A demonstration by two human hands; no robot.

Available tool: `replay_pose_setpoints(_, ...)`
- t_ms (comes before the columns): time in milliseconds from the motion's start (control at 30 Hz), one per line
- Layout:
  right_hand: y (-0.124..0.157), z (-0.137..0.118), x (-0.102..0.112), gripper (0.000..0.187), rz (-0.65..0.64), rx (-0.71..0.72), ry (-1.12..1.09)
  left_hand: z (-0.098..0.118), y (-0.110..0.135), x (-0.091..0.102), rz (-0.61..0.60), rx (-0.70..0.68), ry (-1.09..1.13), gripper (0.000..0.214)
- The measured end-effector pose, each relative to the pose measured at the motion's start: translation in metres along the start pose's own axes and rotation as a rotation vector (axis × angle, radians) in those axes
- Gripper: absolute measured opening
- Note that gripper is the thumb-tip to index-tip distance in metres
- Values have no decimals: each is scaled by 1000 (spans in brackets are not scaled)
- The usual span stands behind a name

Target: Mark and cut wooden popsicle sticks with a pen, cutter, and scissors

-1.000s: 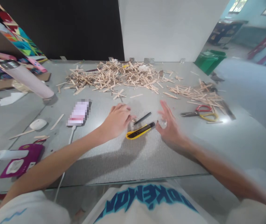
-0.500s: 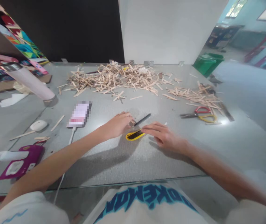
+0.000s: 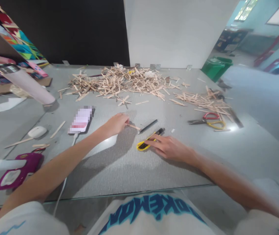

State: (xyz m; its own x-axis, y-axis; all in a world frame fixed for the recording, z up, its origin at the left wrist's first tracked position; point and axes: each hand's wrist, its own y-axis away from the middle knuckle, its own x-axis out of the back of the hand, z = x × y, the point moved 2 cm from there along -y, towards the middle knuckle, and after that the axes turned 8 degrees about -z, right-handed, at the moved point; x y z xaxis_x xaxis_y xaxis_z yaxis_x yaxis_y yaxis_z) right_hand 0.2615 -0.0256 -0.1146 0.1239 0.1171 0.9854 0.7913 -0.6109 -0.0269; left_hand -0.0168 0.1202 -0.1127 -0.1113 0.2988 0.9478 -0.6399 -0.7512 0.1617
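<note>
My left hand (image 3: pixel 115 124) is closed in a pinch on a short wooden stick (image 3: pixel 133 126) that lies on the grey table (image 3: pixel 119 169). My right hand (image 3: pixel 170 147) rests on the table with its fingertips on a yellow and black utility knife (image 3: pixel 149 140). A black pen (image 3: pixel 147 126) lies just beyond the knife, between the two hands. A large heap of wooden sticks (image 3: pixel 119 83) is spread across the far part of the table.
A phone (image 3: pixel 81 120) on a white cable lies left of my left hand. Red and yellow pliers (image 3: pixel 209 120) sit at the right beside a smaller pile of sticks (image 3: pixel 203 99). A white tube (image 3: pixel 25 84), a white mouse (image 3: pixel 37 131) and a purple case (image 3: pixel 14 171) are at the left.
My right hand came down from above the table onto the utility knife and slid it slightly right. My left hand drew back left, pinching a short stick.
</note>
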Motion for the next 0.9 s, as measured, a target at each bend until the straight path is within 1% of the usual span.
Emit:
replay_pose_setpoints(67, 1, 0, 3, 32, 27, -19, -33, 2, 2, 2, -6, 12, 14, 18)
replay_pose_setpoints(133, 2, 1, 5, 25, 48, -42, -47, 5, 4, 4, -6, 23, 39, 18)
replay_pose_setpoints(300, 3, 3, 7, 24, 71, -115, -41, 21, 8, 15, -7, 47, 156, 17)
replay_pose_setpoints(367, 4, 4, 7, 26, 98, -154, -39, 32, 12, 23, -10, 30, 230, 27)
replay_pose_setpoints(400, 4, 5, 7, 27, 110, -174, -36, 39, 14, 28, -11, 12, 275, 28)
replay_pose_setpoints(467, 4, 6, 6, 29, 121, -209, -32, 53, 21, 37, -5, -46, 428, 25)
replay_pose_setpoints(600, 4, 10, 5, 30, 142, -265, -54, 79, 37, 49, 47, -117, 555, 17)
replay_pose_setpoints(700, 5, 12, 4, 27, 148, -258, -64, 91, 45, 49, 44, -98, 690, 9)
replay_pose_setpoints(767, 5, 12, 4, 26, 131, -235, -56, 97, 48, 48, 21, -85, 780, 11)
replay_pose_setpoints(833, 5, 12, 3, 26, 120, -218, -51, 100, 51, 48, 12, -88, 824, 11)
replay_pose_setpoints(900, 6, 13, 1, 25, 136, -210, -56, 104, 53, 50, 21, -95, 836, 11)
